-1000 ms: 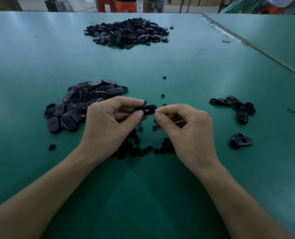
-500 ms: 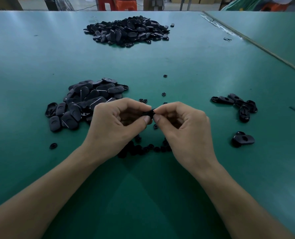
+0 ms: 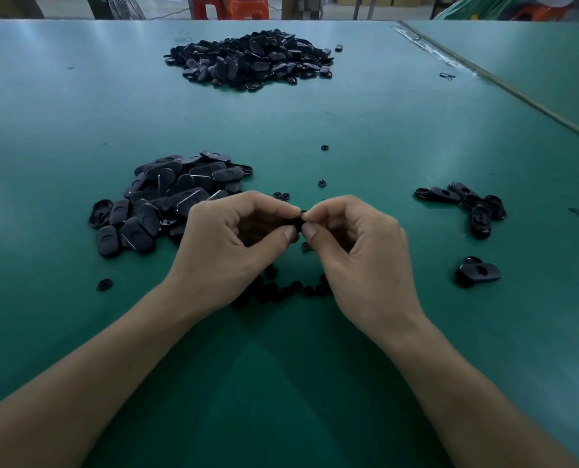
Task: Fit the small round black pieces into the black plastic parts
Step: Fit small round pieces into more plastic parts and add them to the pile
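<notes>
My left hand [image 3: 234,241] and my right hand [image 3: 355,244] meet fingertip to fingertip above the green table [image 3: 382,136]. Between them they pinch one black plastic part [image 3: 299,221], which is almost wholly hidden by thumbs and fingers. Whether a small round piece sits in it cannot be seen. Loose small round black pieces [image 3: 281,292] lie in a cluster on the table under my hands. A heap of oval black plastic parts [image 3: 166,201] lies just left of my left hand.
A bigger heap of black parts [image 3: 251,59] lies at the far middle. Several parts [image 3: 464,204] and a pair [image 3: 479,271] lie at the right. Stray round pieces [image 3: 322,183] dot the middle, one [image 3: 104,284] at left. A seam [image 3: 501,82] runs along the right.
My hands have closed together. The black part, plainly visible between them a second ago, is now almost covered by my fingertips.
</notes>
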Demonstrator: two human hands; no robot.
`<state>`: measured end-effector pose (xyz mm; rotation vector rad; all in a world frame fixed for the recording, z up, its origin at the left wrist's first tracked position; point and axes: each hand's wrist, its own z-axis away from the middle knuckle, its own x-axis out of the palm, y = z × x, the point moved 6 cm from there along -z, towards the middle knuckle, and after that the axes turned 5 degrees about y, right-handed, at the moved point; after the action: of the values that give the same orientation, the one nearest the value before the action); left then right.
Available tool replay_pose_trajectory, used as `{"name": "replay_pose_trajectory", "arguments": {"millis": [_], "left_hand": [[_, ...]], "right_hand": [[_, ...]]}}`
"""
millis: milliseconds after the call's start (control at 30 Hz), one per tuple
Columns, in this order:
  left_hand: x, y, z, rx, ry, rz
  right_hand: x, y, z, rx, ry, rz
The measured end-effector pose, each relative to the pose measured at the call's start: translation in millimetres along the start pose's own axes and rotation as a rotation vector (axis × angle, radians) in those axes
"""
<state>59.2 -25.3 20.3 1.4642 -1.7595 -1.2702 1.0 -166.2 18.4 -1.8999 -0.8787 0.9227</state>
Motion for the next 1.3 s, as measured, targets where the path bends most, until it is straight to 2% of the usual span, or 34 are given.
{"name": "replay_pose_trajectory", "arguments": {"millis": [233,467,633,833,1300], "left_hand": [[-3,-5,-1,-0.049,0.014,0.078],[-7,-8,-4,-0.118,0.051,0.191],[-8,-9,-4,-0.148,0.061,0.231],[-6,-7,-3,-0.135,0.042,0.202],[-3,-4,-2,-0.078,0.003,0.056]], "right_hand": [[-1,-2,0,-0.027,0.01,0.042],[-10,3,-6,0.086,0.103,-0.138],[-9,1,-5,0.083,0.086,-0.17],[-5,-4,-2,0.01,0.045,-0.086],[1,0,2,-0.019,0.016,0.021]]}}
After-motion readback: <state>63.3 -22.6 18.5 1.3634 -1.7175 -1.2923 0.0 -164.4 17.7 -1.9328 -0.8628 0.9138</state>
